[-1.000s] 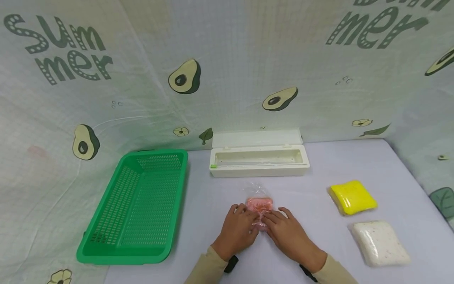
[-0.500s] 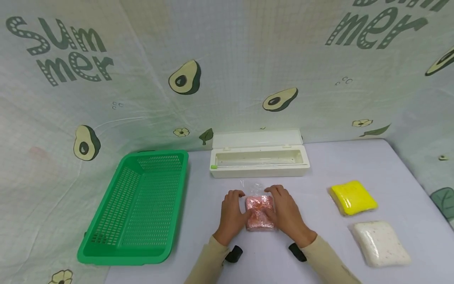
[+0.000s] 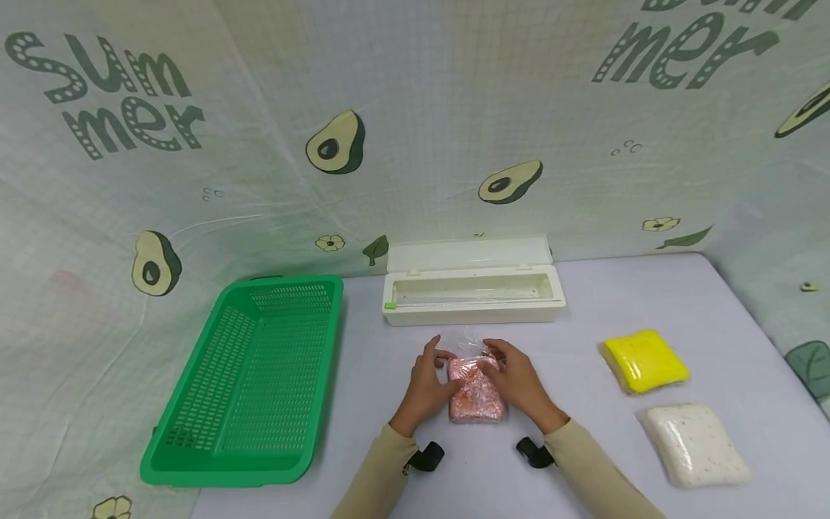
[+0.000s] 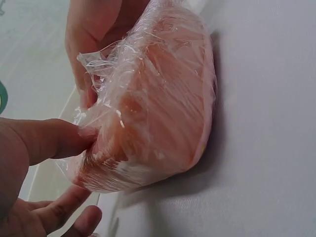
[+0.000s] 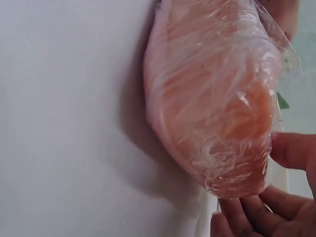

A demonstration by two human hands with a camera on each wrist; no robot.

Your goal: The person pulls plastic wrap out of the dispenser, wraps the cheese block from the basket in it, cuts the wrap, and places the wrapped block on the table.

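Note:
A pink block wrapped in cling film (image 3: pixel 476 396) lies on the white table between both hands. My left hand (image 3: pixel 424 389) is at its left side, with the thumb on the wrapped top and the other fingers along the far left edge. From the right, my right hand (image 3: pixel 521 378) grips the far right corner, thumb above and fingers around the end. Loose cling film (image 3: pixel 467 339) sticks out past the block's far end. In the left wrist view, film bunches up beside the left thumb (image 4: pixel 64 139). Creased film covers the block's end (image 5: pixel 217 160) in the right wrist view.
An open white cling film dispenser (image 3: pixel 475 313) stands behind the block, its lid raised. To the left is a green perforated basket (image 3: pixel 314 404). A yellow wrapped pack (image 3: pixel 645 360) and a white wrapped pack (image 3: pixel 695 443) lie at the right.
Both hands have moved from the block's near end, where they folded film over it, to its far end. The right hand now takes hold at the far corner; the block stays in place.

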